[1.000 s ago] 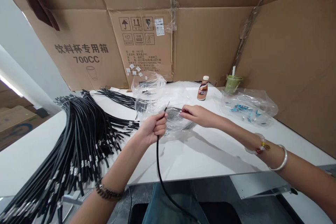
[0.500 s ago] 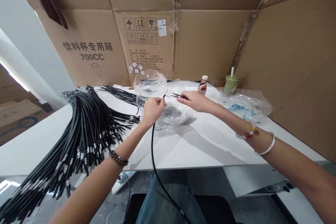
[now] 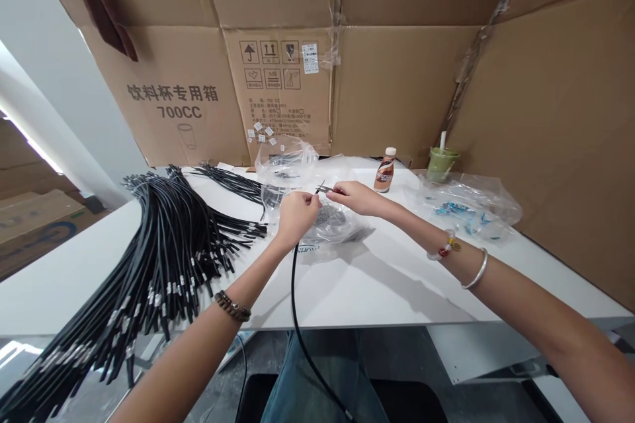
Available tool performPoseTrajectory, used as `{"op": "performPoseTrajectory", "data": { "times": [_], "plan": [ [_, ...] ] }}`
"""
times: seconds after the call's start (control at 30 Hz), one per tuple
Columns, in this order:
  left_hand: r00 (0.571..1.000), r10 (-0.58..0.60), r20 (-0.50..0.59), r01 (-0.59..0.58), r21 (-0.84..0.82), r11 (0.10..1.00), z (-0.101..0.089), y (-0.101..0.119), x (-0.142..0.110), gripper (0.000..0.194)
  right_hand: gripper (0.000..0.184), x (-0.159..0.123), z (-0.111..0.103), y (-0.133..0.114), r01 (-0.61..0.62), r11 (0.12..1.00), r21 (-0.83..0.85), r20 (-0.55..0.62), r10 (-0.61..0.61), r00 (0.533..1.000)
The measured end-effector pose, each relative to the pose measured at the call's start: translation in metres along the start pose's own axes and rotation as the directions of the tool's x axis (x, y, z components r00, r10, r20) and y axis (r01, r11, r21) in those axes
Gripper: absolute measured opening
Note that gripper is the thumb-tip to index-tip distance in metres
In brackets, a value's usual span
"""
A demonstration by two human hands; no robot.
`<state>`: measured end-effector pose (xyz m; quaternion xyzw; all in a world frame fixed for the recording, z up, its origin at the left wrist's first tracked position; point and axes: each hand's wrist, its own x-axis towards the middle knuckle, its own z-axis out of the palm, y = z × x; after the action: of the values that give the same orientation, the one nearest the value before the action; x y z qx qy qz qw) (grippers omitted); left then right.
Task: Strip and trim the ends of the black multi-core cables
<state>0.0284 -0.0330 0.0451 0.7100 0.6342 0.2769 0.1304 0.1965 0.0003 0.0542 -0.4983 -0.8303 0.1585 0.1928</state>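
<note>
My left hand (image 3: 296, 217) is closed round a black cable (image 3: 294, 297) near its thin tip, which points up past the fingers. The rest of the cable hangs over the table edge across my lap. In my right hand (image 3: 358, 198) are small scissors (image 3: 325, 189) with dark red handles, mostly covered by the fingers. Their blades meet the cable tip, just right of my left hand; whether they are closed on it I cannot tell. Below both hands lies a clear plastic bag (image 3: 331, 228) of small grey metal parts.
A thick bundle of black cables (image 3: 163, 244) drapes over the left table edge, with more cables (image 3: 231, 184) behind. A brown bottle (image 3: 384, 172), a green cup (image 3: 440, 164) and a bag with blue pieces (image 3: 466, 205) stand to the right. Cardboard walls (image 3: 397, 86) enclose the back.
My right hand has raised the scissors from the bag of metal parts and moved them left to the cable tip. My left hand has turned and lifted slightly, still holding the cable.
</note>
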Motion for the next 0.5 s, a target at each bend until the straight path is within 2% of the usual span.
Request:
{"op": "performPoseTrajectory", "data": {
  "times": [0.33, 0.5],
  "plan": [
    [1.000, -0.004, 0.015, -0.001, 0.284, 0.959, 0.005, -0.003, 0.002, 0.026, 0.043, 0.020, 0.008, 0.001, -0.081, 0.997, -0.007, 0.183, 0.081, 0.980],
    [0.999, -0.011, 0.035, -0.004, 0.394, 0.919, 0.009, -0.007, 0.004, 0.027, 0.039, 0.028, 0.010, 0.001, -0.110, 0.991, -0.074, 0.208, 0.123, 0.970]
  ]
}}
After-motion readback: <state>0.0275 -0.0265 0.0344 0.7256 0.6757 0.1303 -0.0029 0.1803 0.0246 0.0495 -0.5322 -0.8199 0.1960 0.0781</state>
